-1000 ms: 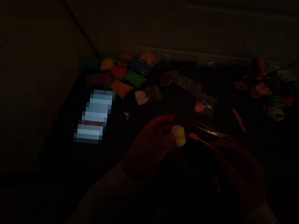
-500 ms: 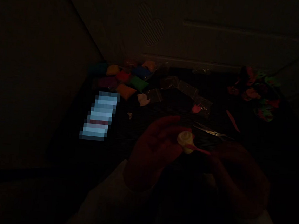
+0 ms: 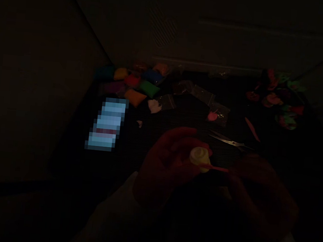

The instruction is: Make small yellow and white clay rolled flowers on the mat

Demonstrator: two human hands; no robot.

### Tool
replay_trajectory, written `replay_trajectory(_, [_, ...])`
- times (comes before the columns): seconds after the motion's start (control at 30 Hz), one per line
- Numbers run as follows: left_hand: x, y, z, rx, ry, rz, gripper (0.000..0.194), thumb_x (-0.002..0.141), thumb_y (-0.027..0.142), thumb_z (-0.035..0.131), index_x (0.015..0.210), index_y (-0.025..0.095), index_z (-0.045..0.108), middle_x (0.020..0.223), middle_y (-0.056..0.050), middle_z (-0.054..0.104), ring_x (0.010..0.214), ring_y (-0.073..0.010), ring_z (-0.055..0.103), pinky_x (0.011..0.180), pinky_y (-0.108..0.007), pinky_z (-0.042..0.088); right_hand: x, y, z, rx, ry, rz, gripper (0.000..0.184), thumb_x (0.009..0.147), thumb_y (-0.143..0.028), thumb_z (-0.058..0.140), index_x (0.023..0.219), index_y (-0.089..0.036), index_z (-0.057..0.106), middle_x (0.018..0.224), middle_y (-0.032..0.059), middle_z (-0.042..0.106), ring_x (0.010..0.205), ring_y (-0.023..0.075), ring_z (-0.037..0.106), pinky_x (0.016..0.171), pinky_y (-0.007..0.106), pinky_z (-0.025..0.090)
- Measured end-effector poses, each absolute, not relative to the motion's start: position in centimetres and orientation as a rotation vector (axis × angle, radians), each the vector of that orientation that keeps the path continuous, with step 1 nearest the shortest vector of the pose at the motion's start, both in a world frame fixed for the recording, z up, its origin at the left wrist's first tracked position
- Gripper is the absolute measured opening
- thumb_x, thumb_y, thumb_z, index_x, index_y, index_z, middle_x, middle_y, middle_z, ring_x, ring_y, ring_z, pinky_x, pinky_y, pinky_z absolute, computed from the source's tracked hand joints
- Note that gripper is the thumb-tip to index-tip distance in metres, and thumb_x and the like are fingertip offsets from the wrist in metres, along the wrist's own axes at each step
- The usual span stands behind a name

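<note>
The scene is very dark. Between the fingertips of my left hand point(image 3: 164, 170) is a small pale yellow piece of modelling clay point(image 3: 199, 156), roughly cylindrical, with its rounded top tilted toward me. My right hand point(image 3: 262, 199) pinches a thin pink modelling tool point(image 3: 218, 168). The tool's end lies against the near side of the clay. Just beyond my hands rest scissors point(image 3: 233, 143) with their blades slightly apart. A second pink tool point(image 3: 252, 129) lies past them on the dark table.
Several coloured clay packets point(image 3: 135, 97) sit at the back left, behind a lit phone point(image 3: 106, 125) with a blurred screen. Clear bags point(image 3: 204, 94), a white lump point(image 3: 154, 106) and a pink lump point(image 3: 212, 115) lie mid-table. Colourful shaped pieces point(image 3: 273, 99) stand at the back right.
My right hand has brought the pink tool from beside the clay onto its side. My left hand has tilted the clay so its top faces me and moved slightly right.
</note>
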State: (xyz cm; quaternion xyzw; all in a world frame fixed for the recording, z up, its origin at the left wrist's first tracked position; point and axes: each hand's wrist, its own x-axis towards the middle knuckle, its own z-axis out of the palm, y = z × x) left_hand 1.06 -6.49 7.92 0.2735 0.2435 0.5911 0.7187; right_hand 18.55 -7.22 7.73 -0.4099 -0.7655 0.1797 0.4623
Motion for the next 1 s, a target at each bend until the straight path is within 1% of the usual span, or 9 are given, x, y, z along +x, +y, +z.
replay_trajectory(0.13, [1.01, -6.46, 7.78, 0.631, 0.506, 1.299, 0.047, 0.066, -0.001, 0.059, 0.103, 0.028, 0.055, 0.091, 0.005, 0.064, 0.088, -0.0102, 0.06, 0.077, -0.021, 0.05, 18.26, -7.37, 7.75, -1.02, -1.845, 0.473, 0.03, 0.067, -0.002, 0.06, 0.092, -0.02, 0.058, 0.085, -0.0007, 0.058, 0.083, 0.0137, 0.052, 0.071, 0.03, 0.041])
replay_trajectory(0.3, [0.86, -6.3, 7.66, 0.639, 0.498, 1.287, 0.047, 0.066, 0.0, 0.061, 0.103, 0.028, 0.055, 0.091, 0.005, 0.065, 0.087, -0.0101, 0.06, 0.077, -0.021, 0.05, 17.75, -7.51, 7.78, -1.057, -1.76, 0.468, 0.03, 0.067, -0.001, 0.059, 0.09, -0.02, 0.058, 0.084, -0.0017, 0.057, 0.081, 0.0123, 0.052, 0.071, 0.028, 0.041])
replay_trajectory(0.43, [0.86, -6.33, 7.73, 0.634, 0.504, 1.282, 0.045, 0.066, 0.001, 0.061, 0.101, 0.029, 0.056, 0.09, 0.006, 0.064, 0.086, -0.01, 0.061, 0.077, -0.02, 0.05, 17.51, -7.56, 7.82, -1.047, -1.738, 0.489, 0.03, 0.066, 0.0, 0.06, 0.089, -0.02, 0.058, 0.083, -0.0019, 0.057, 0.078, 0.0123, 0.052, 0.07, 0.029, 0.041])
replay_trajectory(0.6, [0.89, -6.37, 7.73, 0.627, 0.502, 1.282, 0.046, 0.066, 0.0, 0.06, 0.101, 0.028, 0.056, 0.09, 0.006, 0.065, 0.087, -0.0102, 0.061, 0.076, -0.02, 0.05, 17.62, -7.45, 7.85, -1.051, -1.752, 0.488, 0.029, 0.067, 0.0, 0.059, 0.089, -0.019, 0.058, 0.084, -0.002, 0.057, 0.08, 0.0115, 0.052, 0.07, 0.028, 0.041])
replay_trajectory(0.8, [0.85, -6.4, 7.74, 0.613, 0.483, 1.273, 0.045, 0.066, -0.001, 0.059, 0.101, 0.028, 0.057, 0.091, 0.006, 0.065, 0.087, -0.0093, 0.061, 0.076, -0.019, 0.051, 18.0, -7.26, 7.81, -1.039, -1.764, 0.521, 0.029, 0.066, -0.001, 0.06, 0.088, -0.019, 0.058, 0.083, -0.0018, 0.057, 0.076, 0.0119, 0.052, 0.067, 0.029, 0.042])
replay_trajectory(1.0, [0.86, -6.39, 7.85, 0.594, 0.489, 1.267, 0.045, 0.066, -0.001, 0.059, 0.1, 0.028, 0.057, 0.09, 0.006, 0.065, 0.085, -0.0088, 0.062, 0.074, -0.019, 0.051, 18.26, -7.22, 7.8, -1.063, -1.797, 0.519, 0.03, 0.066, -0.003, 0.06, 0.089, -0.021, 0.058, 0.084, -0.0016, 0.058, 0.077, 0.013, 0.053, 0.065, 0.029, 0.042])
